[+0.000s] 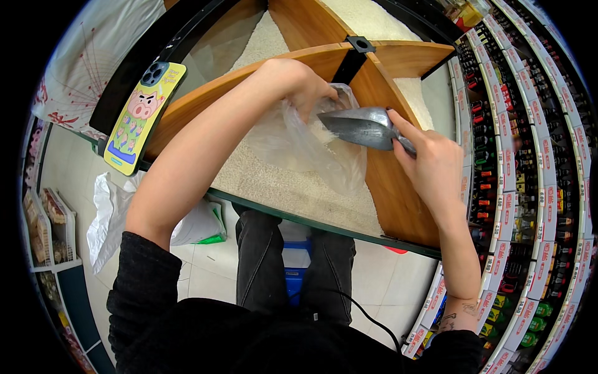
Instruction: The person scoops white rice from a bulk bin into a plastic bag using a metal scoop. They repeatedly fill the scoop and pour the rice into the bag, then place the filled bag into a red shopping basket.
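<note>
In my right hand (427, 161) is the handle of a metal scoop (362, 127), its tip pointing left over the mouth of a clear plastic bag (322, 163). White grains show at the scoop's tip. My left hand (310, 91) grips the bag's rim; some of its fingers are hidden behind the plastic. The bag rests on loose white rice (261, 180) in a wooden-walled bin, and rice shows through its side.
Wooden dividers (397, 93) meet at a black post (359, 44); more rice (369, 16) fills the neighbouring bins. A phone in a yellow case (145, 117) lies on the left edge. Shelves of bottles (523, 210) line the right. A white sack (201, 224) stands on the floor.
</note>
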The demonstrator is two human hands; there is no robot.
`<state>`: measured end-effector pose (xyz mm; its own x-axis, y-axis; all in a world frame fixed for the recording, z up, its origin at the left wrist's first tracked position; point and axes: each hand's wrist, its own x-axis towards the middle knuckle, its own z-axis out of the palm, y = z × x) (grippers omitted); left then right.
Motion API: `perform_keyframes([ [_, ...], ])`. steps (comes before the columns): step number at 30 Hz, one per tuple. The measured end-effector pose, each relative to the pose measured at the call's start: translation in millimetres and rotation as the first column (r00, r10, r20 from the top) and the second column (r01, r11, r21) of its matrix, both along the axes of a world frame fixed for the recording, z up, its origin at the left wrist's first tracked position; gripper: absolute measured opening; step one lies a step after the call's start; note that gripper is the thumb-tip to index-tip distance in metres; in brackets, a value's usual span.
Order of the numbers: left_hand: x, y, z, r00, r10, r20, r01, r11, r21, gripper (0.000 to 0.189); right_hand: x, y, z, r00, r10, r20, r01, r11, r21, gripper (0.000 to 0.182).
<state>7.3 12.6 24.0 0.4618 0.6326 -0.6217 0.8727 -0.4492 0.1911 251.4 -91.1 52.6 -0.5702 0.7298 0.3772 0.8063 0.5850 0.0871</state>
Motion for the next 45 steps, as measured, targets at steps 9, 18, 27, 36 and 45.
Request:
perform_keyframes([
  [9, -0.1, -0.6, 2.5, 1.000, 0.024, -0.012, -0.025, 0.999, -0.041, 0.101, 6.8, -0.1, 14.6, 0.968, 0.247, -0.047, -0.251, 0.951, -0.183, 0.037],
  [18, 3.2, -2.1, 6.1, 1.000, 0.001, -0.022, -0.002, 1.000, -0.027, 0.097, -11.2, -1.5, -72.5, 0.922, 0.295, 0.252, -0.146, 0.865, -0.480, 0.014],
  [27, 1.6, 1.3, 2.0, 1.000, -0.027, -0.011, 0.027, 1.000, -0.003, 0.095, -7.7, -9.0, -116.6, 0.947, 0.244, 0.207, -0.056, 0.764, -0.642, 0.037],
  [36, 1.9, 5.0, 2.0, 1.000, -0.017, -0.003, 0.016, 0.999, -0.030, 0.100, -20.2, -11.2, -110.1, 0.974, -0.103, -0.200, -0.164, 0.285, -0.944, 0.043],
  [45, 1.5, 2.5, -0.4, 1.000, -0.002, 0.000, 0.002, 1.000, -0.022, 0.101, -31.5, -0.5, -83.2, 0.843, -0.404, -0.355, -0.333, 0.124, -0.935, 0.041],
])
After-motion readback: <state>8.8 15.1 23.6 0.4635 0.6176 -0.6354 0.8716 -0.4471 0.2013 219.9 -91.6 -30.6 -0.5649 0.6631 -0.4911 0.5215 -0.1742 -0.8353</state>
